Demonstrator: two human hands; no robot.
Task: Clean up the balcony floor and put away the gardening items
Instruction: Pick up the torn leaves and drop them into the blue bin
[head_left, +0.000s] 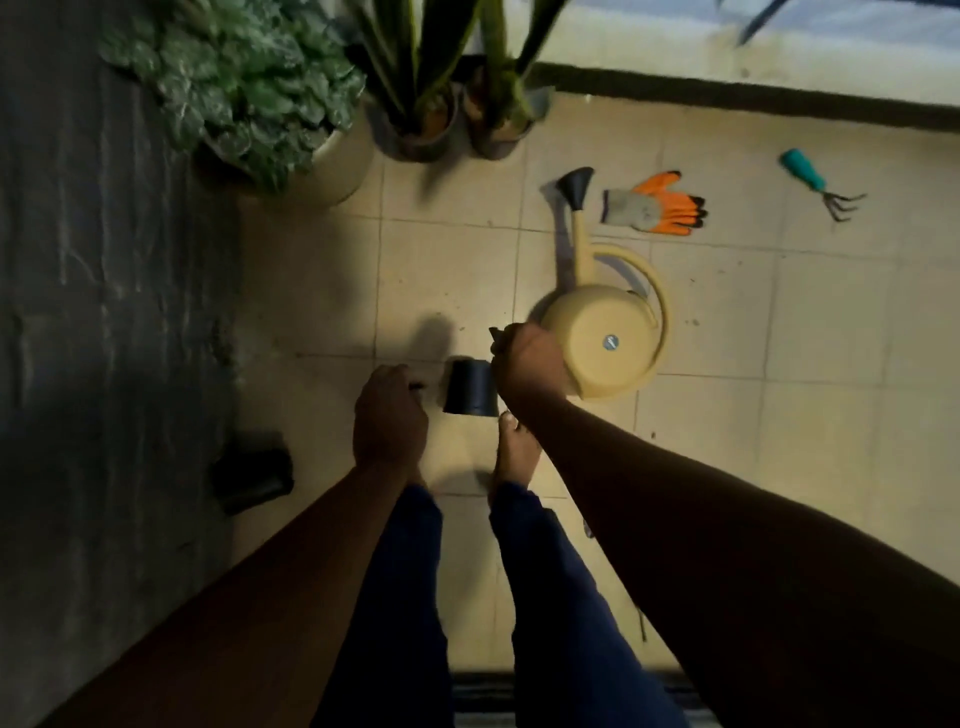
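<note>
dim balcony w/ cream tiled floor (831, 338), dark rough wall (104, 312) at left, dark curb (753, 98) along far edge.

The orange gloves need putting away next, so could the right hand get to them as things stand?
Probably yes, though not from this stance. The orange gloves lie uncovered on the floor tiles, well beyond the right hand. The yellow watering can lies between, so reaching over or stepping around it seems needed.

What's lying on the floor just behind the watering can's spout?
A pair of orange and grey gloves lies on the tiles right beside the black rose of the watering can. Whether anything sits under the gloves cannot be seen; they cover that patch of floor.
</note>
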